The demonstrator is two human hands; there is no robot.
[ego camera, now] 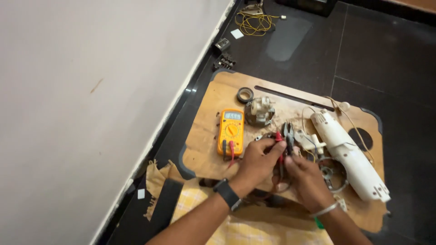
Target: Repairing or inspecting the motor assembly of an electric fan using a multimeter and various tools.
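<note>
A yellow multimeter [231,131] is laid on the wooden desk [204,149], its long axis running away from the person, display at the far end; red and black leads are plugged in at its near end. Just right of it, the left hand [259,159] is seen with fingers [278,146] pinched on a red probe [278,137], whose tip points away. The right hand [305,174] is closed around the handles of pliers [287,134], held nearly upright in the view, their nose pointing away toward a small grey motor part [260,111]. Farther right, a white appliance housing [349,154] is laid diagonally, its long axis running from far-left to near-right.
</note>
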